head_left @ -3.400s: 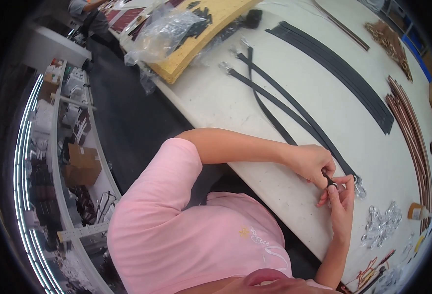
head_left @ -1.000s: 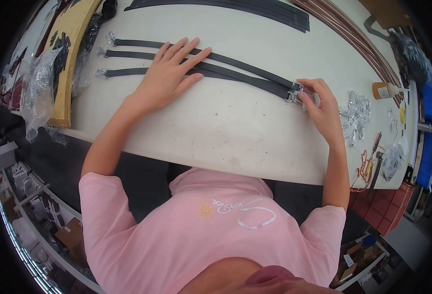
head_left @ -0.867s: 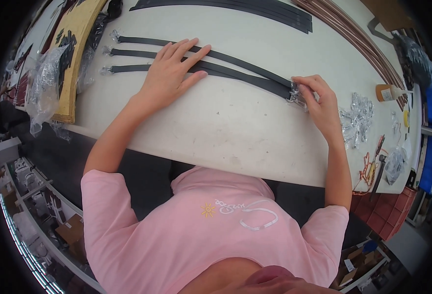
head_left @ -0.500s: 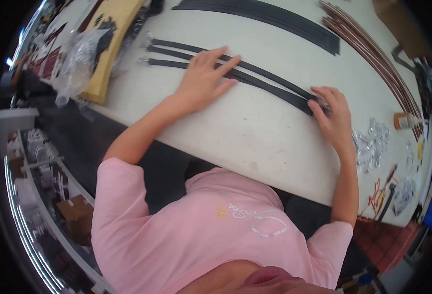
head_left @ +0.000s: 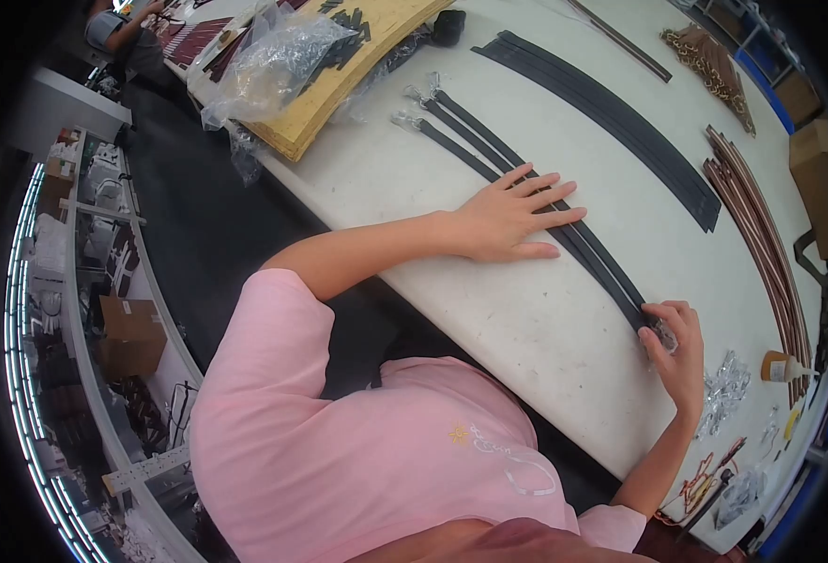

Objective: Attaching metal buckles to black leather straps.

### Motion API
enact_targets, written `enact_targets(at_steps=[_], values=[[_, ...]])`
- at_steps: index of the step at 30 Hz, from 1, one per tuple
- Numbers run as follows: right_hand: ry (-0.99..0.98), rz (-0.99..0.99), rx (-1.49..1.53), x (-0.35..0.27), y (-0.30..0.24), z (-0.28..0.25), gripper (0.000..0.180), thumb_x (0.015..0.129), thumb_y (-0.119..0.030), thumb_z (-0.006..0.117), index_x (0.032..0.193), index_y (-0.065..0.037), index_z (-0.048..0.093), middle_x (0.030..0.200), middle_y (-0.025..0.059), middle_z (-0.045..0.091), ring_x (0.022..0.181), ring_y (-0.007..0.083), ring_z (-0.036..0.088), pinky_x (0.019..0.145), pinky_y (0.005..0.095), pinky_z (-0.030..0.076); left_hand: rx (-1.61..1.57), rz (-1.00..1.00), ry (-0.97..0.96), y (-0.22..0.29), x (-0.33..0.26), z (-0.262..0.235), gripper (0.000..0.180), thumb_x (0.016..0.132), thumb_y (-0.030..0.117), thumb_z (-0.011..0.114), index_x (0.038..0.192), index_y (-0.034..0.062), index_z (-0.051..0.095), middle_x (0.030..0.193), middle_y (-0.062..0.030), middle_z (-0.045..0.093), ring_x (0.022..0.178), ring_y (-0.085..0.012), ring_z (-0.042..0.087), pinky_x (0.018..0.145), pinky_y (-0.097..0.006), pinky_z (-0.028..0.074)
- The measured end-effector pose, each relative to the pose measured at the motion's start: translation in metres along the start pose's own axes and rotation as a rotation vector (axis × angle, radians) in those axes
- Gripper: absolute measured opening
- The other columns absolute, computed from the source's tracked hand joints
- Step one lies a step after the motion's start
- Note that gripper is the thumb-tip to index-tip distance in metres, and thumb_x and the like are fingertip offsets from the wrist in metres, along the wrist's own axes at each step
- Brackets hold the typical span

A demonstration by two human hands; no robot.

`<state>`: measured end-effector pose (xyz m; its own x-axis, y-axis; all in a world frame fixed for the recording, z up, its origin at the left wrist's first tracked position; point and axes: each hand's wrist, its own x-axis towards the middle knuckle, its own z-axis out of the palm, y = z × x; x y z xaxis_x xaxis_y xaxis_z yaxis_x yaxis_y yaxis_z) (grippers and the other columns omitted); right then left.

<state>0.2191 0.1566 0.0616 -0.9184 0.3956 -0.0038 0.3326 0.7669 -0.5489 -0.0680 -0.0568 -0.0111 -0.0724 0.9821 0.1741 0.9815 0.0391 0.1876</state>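
Several narrow black straps (head_left: 588, 246) lie nearly side by side on the pale tabletop. Their far-left ends carry shiny silver-coloured fittings (head_left: 414, 119) that look wrapped in clear film. Across the middle of the straps rests my left hand (head_left: 503, 220), flat, with its fingers spread. At the near-right ends, my right hand (head_left: 681, 352) curls its thumb and fingers around the straps, where more shiny fittings (head_left: 663, 335) show partly between the fingers.
Wide black strips (head_left: 611, 122) lie beyond the straps. Brown rods (head_left: 761, 244), a bottle (head_left: 783, 367), small clear packets (head_left: 723, 394) and hand tools (head_left: 714, 483) are on the right. A yellow board (head_left: 320, 103) with plastic bags (head_left: 264, 70) stands left. A person (head_left: 123, 38) is at far left.
The view has turned, so the table and straps appear more slanted. My left hand remains spread on the straps, and my right hand still holds their near-right ends.
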Motion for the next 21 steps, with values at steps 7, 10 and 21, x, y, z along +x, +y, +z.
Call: enact_targets(at_steps=[7, 10, 21], values=[[0.036, 0.006, 0.029, 0.064, 0.021, -0.015, 0.031, 0.099, -0.010, 0.061, 0.130, -0.007, 0.064, 0.123, 0.0100, 0.068, 0.117, 0.0237, 0.062, 0.101, 0.0353, 0.047, -0.336, -0.056, 0.030, -0.023, 0.032, -0.009, 0.078, 0.101, 0.067, 0.036, 0.159, 0.0143, 0.033, 0.164, -0.0262, 0.024, 0.153, -0.0392, 0.022, 0.125, -0.052, 0.011], [-0.039, -0.078, 0.186, 0.125, -0.004, 0.008, 0.038, 0.102, -0.010, 0.057, 0.140, -0.006, 0.056, 0.132, 0.0115, 0.066, 0.125, 0.0237, 0.060, 0.102, 0.0340, 0.047, -0.201, -0.124, 0.090, -0.032, 0.037, -0.005, 0.082, 0.100, 0.070, 0.035, 0.157, 0.0112, 0.036, 0.162, -0.0278, 0.026, 0.153, -0.0415, 0.022, 0.124, -0.054, 0.011], [-0.207, -0.573, 0.250, 0.364, -0.077, 0.175, 0.064, 0.105, -0.012, 0.046, 0.161, -0.001, 0.018, 0.163, 0.0230, 0.030, 0.150, 0.0305, 0.032, 0.122, 0.0377, 0.023, -0.119, -0.035, 0.231, -0.010, 0.032, 0.038, 0.091, 0.095, 0.072, 0.041, 0.152, 0.0012, 0.039, 0.156, -0.0288, 0.035, 0.151, -0.0417, 0.022, 0.122, -0.064, 0.005]])
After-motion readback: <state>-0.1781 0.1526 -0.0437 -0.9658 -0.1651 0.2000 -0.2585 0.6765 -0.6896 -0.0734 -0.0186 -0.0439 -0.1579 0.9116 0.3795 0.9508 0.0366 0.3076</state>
